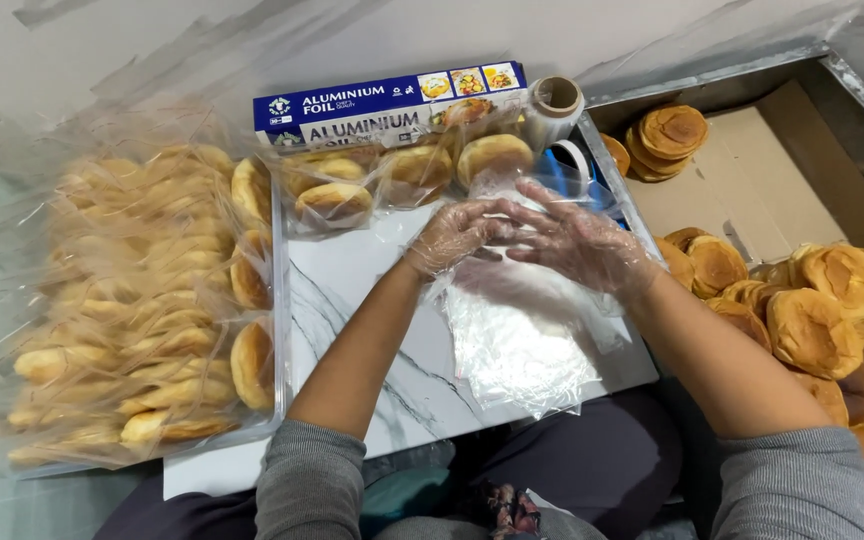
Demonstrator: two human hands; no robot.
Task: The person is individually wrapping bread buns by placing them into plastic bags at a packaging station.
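Seen from the head camera, a person's gloved left hand (455, 234) and right hand (580, 243) meet over a marble-patterned surface (352, 290), fingers (537, 192) pinching the top of a stack of clear plastic bags (517, 340) lying there. Bagged buns (152, 300) fill a tray on the left; loose buns (832, 300) sit in a cardboard-lined tray on the right. A blue foil box (392, 100) lies beyond.
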